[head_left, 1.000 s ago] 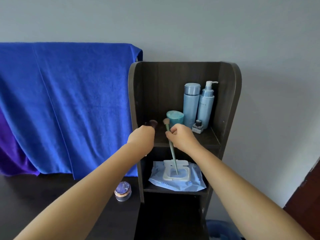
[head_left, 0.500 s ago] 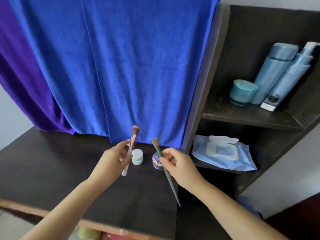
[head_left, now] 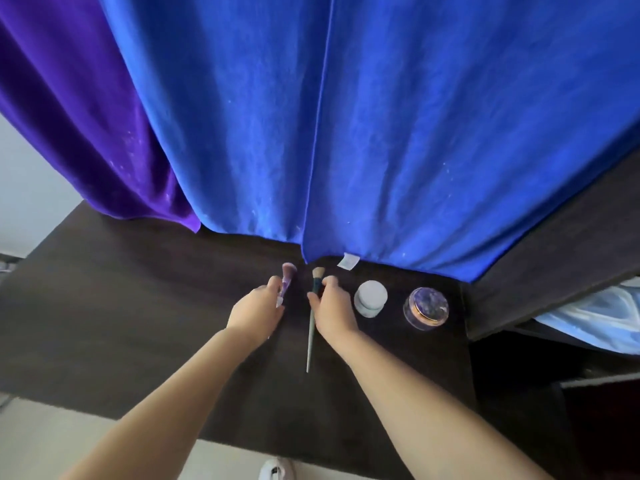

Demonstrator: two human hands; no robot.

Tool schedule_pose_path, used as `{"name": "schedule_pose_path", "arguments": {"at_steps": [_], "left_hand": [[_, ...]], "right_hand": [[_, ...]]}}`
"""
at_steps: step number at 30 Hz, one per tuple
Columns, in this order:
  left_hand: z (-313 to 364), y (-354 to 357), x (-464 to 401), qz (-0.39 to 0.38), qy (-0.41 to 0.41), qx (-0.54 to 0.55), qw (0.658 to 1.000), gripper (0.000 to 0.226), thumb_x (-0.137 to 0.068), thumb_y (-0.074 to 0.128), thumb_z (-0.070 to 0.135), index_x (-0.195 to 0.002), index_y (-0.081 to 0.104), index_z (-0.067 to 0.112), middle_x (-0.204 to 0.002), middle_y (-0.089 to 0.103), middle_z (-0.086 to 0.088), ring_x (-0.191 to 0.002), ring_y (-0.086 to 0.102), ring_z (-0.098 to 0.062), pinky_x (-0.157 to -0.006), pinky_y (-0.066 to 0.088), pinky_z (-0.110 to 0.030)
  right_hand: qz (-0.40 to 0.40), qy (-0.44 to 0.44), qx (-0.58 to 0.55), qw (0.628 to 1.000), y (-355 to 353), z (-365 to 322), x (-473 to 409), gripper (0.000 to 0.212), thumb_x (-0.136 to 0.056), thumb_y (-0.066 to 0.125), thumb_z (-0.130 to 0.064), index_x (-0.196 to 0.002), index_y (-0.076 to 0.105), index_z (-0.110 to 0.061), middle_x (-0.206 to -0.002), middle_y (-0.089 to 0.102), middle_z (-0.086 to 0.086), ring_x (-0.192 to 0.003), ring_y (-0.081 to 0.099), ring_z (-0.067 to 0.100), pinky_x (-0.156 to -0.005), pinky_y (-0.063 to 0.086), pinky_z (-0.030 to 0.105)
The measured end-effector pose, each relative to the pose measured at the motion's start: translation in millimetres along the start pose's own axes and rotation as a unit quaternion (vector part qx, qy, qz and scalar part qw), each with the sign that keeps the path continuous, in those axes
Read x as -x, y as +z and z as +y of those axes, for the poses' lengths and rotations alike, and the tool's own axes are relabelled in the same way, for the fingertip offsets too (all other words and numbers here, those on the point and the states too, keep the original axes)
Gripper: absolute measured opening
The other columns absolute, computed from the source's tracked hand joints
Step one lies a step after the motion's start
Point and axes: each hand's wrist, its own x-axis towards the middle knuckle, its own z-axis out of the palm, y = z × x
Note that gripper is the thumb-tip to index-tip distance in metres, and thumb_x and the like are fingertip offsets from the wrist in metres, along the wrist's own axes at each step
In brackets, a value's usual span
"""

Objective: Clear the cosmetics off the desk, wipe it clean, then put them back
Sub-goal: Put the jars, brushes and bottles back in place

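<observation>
We hold a makeup brush in each hand, low over the dark counter [head_left: 138, 306].

Our left hand [head_left: 256, 313] curls its grip round a pink-bristled brush [head_left: 286, 282], its handle mostly hidden by the fingers. Our right hand [head_left: 332, 313] pinches a teal-handled brush [head_left: 310, 336] near its pale bristles, the long handle slanting back toward us against the counter top. Just right of that hand stand a white-lidded jar [head_left: 370, 297] and a purple jar with a gold band [head_left: 426, 308], near each other. A blue towel [head_left: 381, 133] hangs behind everything.
</observation>
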Motion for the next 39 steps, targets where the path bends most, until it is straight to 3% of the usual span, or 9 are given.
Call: {"name": "schedule_pose_path", "arguments": {"at_steps": [9,13,17,20,23,27,30,33,39], "left_hand": [[4.9,-9.1,2.8,-0.002,-0.010,-0.003,1.000,0.036,-0.088,0.057,0.034,-0.113,0.041,0.014,-0.114,0.054,-0.005,-0.096,0.058,-0.027,-0.067,0.041,-0.032],[56.9,-41.5,8.6,0.105,0.082,0.025,0.991,0.029,-0.089,0.054,0.034,-0.110,0.044,0.017,-0.106,0.058,0.001,-0.093,0.059,-0.023,-0.063,0.040,-0.030],[150.3,-66.7,27.1,0.177,0.194,0.060,0.963,0.031,-0.090,0.053,0.034,-0.116,0.046,0.019,-0.086,0.052,0.008,-0.081,0.057,-0.017,-0.061,0.037,-0.029],[224.3,-68.8,49.7,0.217,0.279,0.088,0.931,0.027,-0.089,0.053,0.035,-0.113,0.051,0.021,-0.081,0.052,0.010,-0.074,0.056,-0.014,-0.060,0.038,-0.028],[292.2,-62.4,77.2,0.235,0.385,0.116,0.885,0.021,-0.087,0.055,0.038,-0.105,0.051,0.028,-0.075,0.050,0.012,-0.066,0.054,-0.010,-0.055,0.044,-0.029],[383.2,-46.1,103.4,0.199,0.480,0.168,0.837,0.020,-0.084,0.043,0.043,-0.101,0.046,0.034,-0.076,0.050,0.013,-0.068,0.047,-0.004,-0.056,0.049,-0.030],[450.6,-37.8,95.6,0.192,0.460,0.241,0.833,0.036,-0.086,0.057,0.025,-0.121,0.048,0.021,-0.101,0.053,0.003,-0.091,0.053,-0.009,-0.083,0.049,-0.029],[501.5,-37.5,68.3,0.193,0.339,0.261,0.883,0.068,-0.085,0.063,0.023,-0.141,0.026,0.011,-0.135,0.036,-0.012,-0.126,0.036,-0.025,-0.100,0.031,-0.027],[542.5,-27.4,33.0,0.145,0.222,0.258,0.929,0.083,-0.081,0.067,0.026,-0.144,0.014,0.013,-0.141,0.028,-0.015,-0.129,0.032,-0.030,-0.103,0.033,-0.039]], "right_hand": [[0.009,0.005,-0.039,0.999,-10.8,9.5,5.9,0.049,-0.089,0.057,-0.036,-0.124,0.043,-0.006,-0.089,0.065,0.019,-0.082,0.065,0.035,-0.072,0.054,0.048],[0.046,-0.069,-0.095,0.992,-67.3,2.5,27.4,0.038,-0.090,0.056,-0.032,-0.122,0.050,-0.011,-0.061,0.053,-0.002,-0.063,0.056,0.020,-0.070,0.049,0.036],[0.122,-0.126,-0.086,0.981,-149.7,14.5,56.7,0.035,-0.090,0.056,-0.034,-0.120,0.054,-0.015,-0.084,0.063,0.002,-0.084,0.060,0.020,-0.074,0.040,0.027],[0.207,-0.159,-0.074,0.962,-220.9,42.1,85.5,0.032,-0.089,0.053,-0.041,-0.115,0.058,-0.022,-0.085,0.060,-0.007,-0.075,0.056,0.012,-0.074,0.043,0.028],[0.301,-0.184,-0.085,0.932,-291.7,80.7,115.0,0.029,-0.084,0.053,-0.045,-0.103,0.062,-0.025,-0.076,0.060,-0.012,-0.064,0.054,0.006,-0.068,0.048,0.029],[0.419,-0.195,-0.088,0.882,-385.1,140.3,133.5,0.010,-0.090,0.057,-0.020,-0.097,0.064,-0.020,-0.076,0.063,-0.004,-0.064,0.057,0.010,-0.065,0.049,0.027],[0.494,-0.163,-0.061,0.852,-442.1,175.8,121.9,0.016,-0.090,0.055,-0.018,-0.104,0.062,-0.015,-0.089,0.061,0.000,-0.067,0.055,0.008,-0.069,0.048,0.030],[0.480,-0.076,-0.011,0.874,-474.5,194.5,97.6,0.036,-0.090,0.055,-0.029,-0.121,0.052,-0.011,-0.114,0.055,0.006,-0.085,0.060,0.023,-0.076,0.049,0.037],[0.411,-0.040,0.056,0.909,-483.2,197.0,70.1,0.043,-0.086,0.060,-0.038,-0.115,0.050,-0.009,-0.117,0.051,0.011,-0.101,0.057,0.031,-0.073,0.047,0.039]]}}
